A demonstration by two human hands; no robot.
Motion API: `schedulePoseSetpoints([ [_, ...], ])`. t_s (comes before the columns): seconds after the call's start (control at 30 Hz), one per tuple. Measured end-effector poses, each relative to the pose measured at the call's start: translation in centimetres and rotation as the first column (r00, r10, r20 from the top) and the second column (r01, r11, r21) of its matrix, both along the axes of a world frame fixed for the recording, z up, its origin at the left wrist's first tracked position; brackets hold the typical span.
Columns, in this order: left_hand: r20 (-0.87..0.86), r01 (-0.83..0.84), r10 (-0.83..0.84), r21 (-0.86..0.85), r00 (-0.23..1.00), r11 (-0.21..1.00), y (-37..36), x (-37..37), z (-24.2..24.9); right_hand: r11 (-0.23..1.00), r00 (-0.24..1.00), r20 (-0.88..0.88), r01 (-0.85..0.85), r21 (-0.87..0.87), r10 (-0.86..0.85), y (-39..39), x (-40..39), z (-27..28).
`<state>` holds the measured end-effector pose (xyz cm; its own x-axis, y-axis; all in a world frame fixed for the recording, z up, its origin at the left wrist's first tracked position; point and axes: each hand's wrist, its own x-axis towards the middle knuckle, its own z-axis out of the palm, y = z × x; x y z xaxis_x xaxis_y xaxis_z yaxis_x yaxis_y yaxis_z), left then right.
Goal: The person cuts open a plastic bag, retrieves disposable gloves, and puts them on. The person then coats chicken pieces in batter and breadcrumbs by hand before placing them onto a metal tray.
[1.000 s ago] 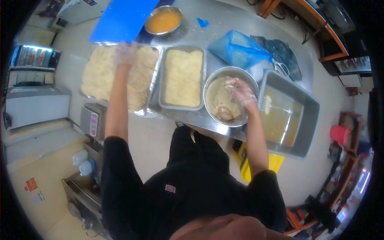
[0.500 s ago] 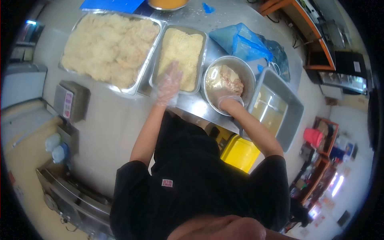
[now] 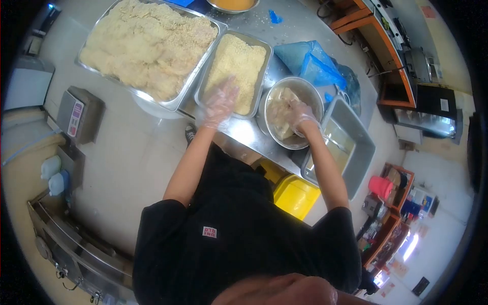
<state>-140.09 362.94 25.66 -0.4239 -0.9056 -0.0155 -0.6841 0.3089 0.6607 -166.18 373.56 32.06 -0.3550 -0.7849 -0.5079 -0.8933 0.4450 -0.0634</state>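
My left hand [image 3: 221,104], in a clear plastic glove, rests on the near left part of the pale crumbs [image 3: 239,63] in a metal tray [image 3: 204,81], fingers stretched out. Gloved as well, my right hand [image 3: 303,116] reaches into a round metal pot [image 3: 319,99] at the wet, pale meat pieces [image 3: 282,109]. Its fingertips are among the meat, and their grip is not clear. Left of the crumb tray, a larger metal tray [image 3: 174,101] is filled with crumb-coated pieces [image 3: 147,46].
A grey tub [image 3: 362,152] with liquid stands right of the pot. Behind are a blue plastic bag [image 3: 317,68] and a bowl of orange liquid [image 3: 233,4]. A yellow bin [image 3: 296,195] is below the table edge. A scale [image 3: 81,114] sits at left.
My right hand has risen from low in the pot and moved over the meat, which has shifted. My left hand remains on the crumbs. The whole view has turned slightly.
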Motion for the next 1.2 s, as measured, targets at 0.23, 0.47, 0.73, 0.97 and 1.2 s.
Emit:
schedulePoseSetpoints([
  [0.23, -0.026, -0.009, 0.004, -0.206, 1.000, 0.979, 0.3, -0.3, -1.9, 0.998, 1.000, -0.011, -0.020, 0.063, 0.021, -1.0, 1.6, -4.9],
  [0.47, -0.098, -0.026, -0.012, -0.384, 0.995, 0.923, 0.0, -0.5, -5.6, 0.959, 0.843, 0.537, 0.176, -0.222, -0.030, 2.1, -2.9, -8.2],
  [0.73, -0.005, 0.087, -0.099, -0.420, 0.995, 0.903, 0.2, 0.1, -6.4, 0.963, 0.982, 0.189, 0.043, -0.266, 0.008, -1.0, -2.5, 0.5],
  [0.97, -0.115, -0.040, -0.005, -0.389, 0.993, 0.920, 0.1, -0.4, -4.8, 0.981, 0.998, 0.023, 0.065, -0.181, -0.062, -2.4, 3.0, 4.8],
  [1.2, -0.020, 0.056, -0.066, -0.304, 0.998, 0.951, -0.1, 0.2, -4.0, 0.947, 0.947, 0.004, -0.321, 0.005, 0.321, 0.5, 2.8, -3.7],
])
